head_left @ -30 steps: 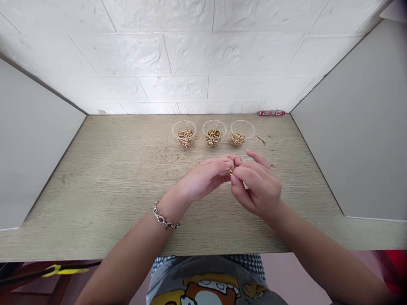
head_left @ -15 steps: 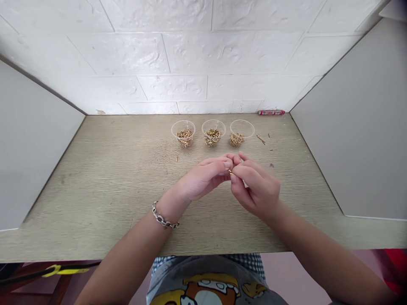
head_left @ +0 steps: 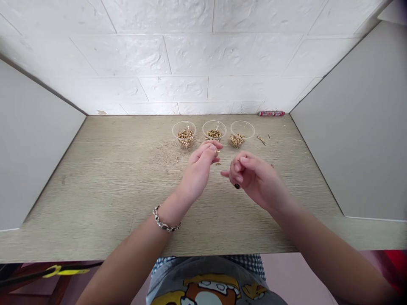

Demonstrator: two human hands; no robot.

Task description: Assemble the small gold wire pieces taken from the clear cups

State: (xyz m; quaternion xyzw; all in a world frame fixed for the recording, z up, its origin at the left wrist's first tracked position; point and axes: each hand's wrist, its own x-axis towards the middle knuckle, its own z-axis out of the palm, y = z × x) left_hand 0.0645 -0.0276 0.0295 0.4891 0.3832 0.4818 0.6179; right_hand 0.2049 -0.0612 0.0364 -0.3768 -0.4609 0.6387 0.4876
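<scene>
- Pin [head_left: 218,151], thin and gold-coloured, pokes out from the fingertips of the person's left hand [head_left: 197,170], its free end toward the right hand [head_left: 252,174].
- That left hand has its thumb pressed against the fingers, clamped on the pin; it reaches forward over the table [head_left: 104,178], back of the thumb uppermost, a chain bracelet [head_left: 164,223] round the wrist.
- A second pin [head_left: 218,164] shows just on the near side of the same fingertips.
- The right hand is apart from the left, palm side turned partly up, its fingers curled and its thumb tip brought against the forefinger; a finger below points toward the left hand, and one dark nail shows.
- A tiny dark dot sits by the right thumb tip; from where I stand it is too small to tell whether those fingers grip a piece.
- Just beyond the left fingertips stands the middle cup [head_left: 214,121], clear and holding gold bits, partly covered by that hand.
- The left cup [head_left: 184,122] is farther to their left, and a loose pin [head_left: 177,159] lies left of the left fingers.
- The right cup [head_left: 242,121] stands beyond the right fingers, with slim loose pieces [head_left: 261,140] to its right.
</scene>
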